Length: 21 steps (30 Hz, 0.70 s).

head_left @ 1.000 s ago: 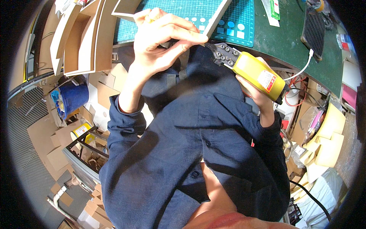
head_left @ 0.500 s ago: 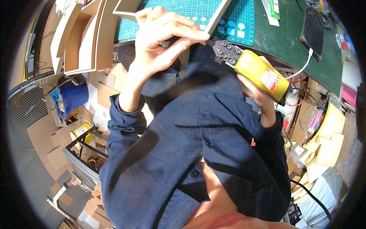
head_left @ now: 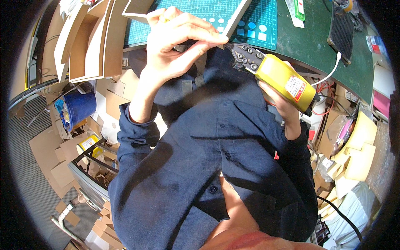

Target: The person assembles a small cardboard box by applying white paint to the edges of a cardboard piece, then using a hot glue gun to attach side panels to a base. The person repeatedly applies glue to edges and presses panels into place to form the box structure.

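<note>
My left hand (head_left: 177, 37) pinches the near corner of a thin greyish-brown board (head_left: 237, 18) between thumb and fingertips, over the front edge of the table. Its other fingers are bent, and the rest of the piece is partly hidden behind them. My right hand (head_left: 279, 100) is wrapped round a yellow handheld tool (head_left: 285, 79) with a black metal head (head_left: 248, 57) held by several bolts. The narrow tip of that head points at the pinched corner, very close to it; whether they touch I cannot tell. Most of the right fingers are hidden behind the tool's body.
A teal cutting mat (head_left: 266, 29) lies on the green tabletop (head_left: 310, 46). To the right, a dark phone (head_left: 341, 35) is joined to a white cable (head_left: 329, 77). Open brown cardboard boxes (head_left: 89, 46) stand at the left, with a blue bin (head_left: 81, 106) below them.
</note>
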{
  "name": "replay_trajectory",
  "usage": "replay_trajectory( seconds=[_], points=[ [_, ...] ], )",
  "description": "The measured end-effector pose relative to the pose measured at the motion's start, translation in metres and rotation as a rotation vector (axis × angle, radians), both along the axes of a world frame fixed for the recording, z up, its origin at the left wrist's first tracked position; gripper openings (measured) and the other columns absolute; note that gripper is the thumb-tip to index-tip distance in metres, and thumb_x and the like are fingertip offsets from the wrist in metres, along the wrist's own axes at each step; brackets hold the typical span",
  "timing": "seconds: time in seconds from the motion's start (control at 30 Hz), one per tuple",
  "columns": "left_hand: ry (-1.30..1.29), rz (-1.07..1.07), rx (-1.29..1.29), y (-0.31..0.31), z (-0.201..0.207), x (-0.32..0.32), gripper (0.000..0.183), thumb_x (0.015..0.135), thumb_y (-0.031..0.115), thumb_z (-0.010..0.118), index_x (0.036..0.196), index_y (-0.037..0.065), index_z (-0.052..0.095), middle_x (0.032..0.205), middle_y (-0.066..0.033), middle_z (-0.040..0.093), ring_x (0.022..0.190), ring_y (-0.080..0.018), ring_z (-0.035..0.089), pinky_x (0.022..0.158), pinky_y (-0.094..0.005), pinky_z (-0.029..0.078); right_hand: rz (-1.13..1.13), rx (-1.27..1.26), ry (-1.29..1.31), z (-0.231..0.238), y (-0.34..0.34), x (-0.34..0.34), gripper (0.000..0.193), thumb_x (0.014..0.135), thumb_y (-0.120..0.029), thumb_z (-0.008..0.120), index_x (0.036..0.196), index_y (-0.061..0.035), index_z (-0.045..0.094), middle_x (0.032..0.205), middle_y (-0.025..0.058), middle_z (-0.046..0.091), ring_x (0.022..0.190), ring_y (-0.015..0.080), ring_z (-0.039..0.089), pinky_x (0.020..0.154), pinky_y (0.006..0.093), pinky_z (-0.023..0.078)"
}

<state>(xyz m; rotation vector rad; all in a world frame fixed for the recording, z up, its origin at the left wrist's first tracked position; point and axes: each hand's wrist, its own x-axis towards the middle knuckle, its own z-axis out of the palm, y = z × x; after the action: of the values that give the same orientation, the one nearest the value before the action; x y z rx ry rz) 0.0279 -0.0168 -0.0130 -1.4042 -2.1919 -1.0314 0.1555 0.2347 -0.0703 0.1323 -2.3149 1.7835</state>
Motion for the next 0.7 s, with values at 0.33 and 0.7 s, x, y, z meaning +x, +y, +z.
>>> replay_trajectory(
  seconds=[0.33,0.7],
  points=[
    [0.030,-0.011,0.005,0.000,-0.001,-0.002,0.019,0.078,0.003,0.075,0.095,0.009,0.078,0.088,-0.0046,0.075,0.080,-0.0124,0.065,0.081,-0.0276,0.038,0.013,-0.003,-0.038,0.004,0.001,0.000,0.031,0.079,-0.003,0.079,0.108,-0.0037,0.069,0.100,0.0051,0.068,0.093,0.0134,0.066,0.084,0.0276,0.051],
    [0.081,-0.001,-0.048,-0.002,0.001,-0.002,0.029,0.086,0.012,0.065,0.111,0.023,0.076,0.119,0.0029,0.071,0.104,-0.0156,0.061,0.103,-0.0377,0.028,-0.343,-0.113,-0.090,-0.012,0.051,0.062,0.034,0.079,-0.008,0.077,0.111,-0.0020,0.066,0.105,0.0073,0.071,0.095,0.0179,0.066,0.088,0.0332,0.050]
  ],
)
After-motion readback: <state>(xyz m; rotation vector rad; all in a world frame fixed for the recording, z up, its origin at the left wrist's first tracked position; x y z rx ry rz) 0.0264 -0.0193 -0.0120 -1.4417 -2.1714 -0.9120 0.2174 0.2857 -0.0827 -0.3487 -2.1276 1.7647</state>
